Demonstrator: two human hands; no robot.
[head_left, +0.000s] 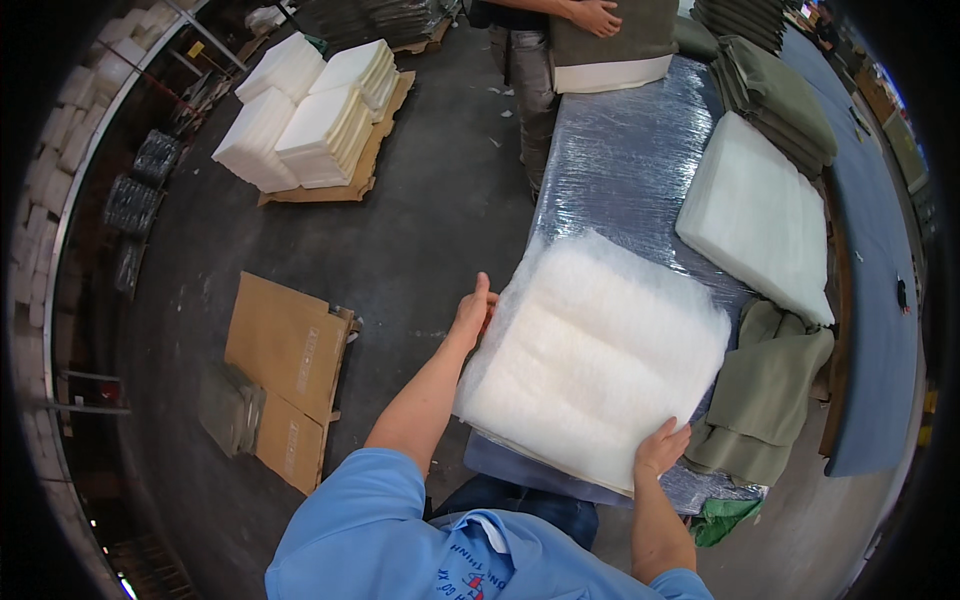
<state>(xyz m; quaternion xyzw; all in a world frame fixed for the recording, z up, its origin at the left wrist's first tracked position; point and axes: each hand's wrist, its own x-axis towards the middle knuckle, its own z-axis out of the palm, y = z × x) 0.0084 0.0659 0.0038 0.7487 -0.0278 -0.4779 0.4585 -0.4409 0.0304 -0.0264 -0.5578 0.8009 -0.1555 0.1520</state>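
Observation:
A thick white fluffy padding block [600,360], square with soft creases, lies in front of me on the near end of a plastic-wrapped table [620,150]. Its lower layer shows as a thin edge along the near side. My left hand [472,312] is at the block's left edge, thumb raised and apart from the fingers, which are partly hidden by the edge. At the near right corner, my right hand [660,450] has its fingers curled against the side of the block. Beside it on the right lies folded olive-green fabric [765,400].
Another white padding stack [757,215] and folded olive fabric [775,95] lie farther right. A co-worker's hand [597,17] rests on an olive-covered piece [612,45] at the far end. White stacks [325,130] stand on a pallet left; flattened cardboard [290,350] lies nearer. A long blue surface [875,400] runs right.

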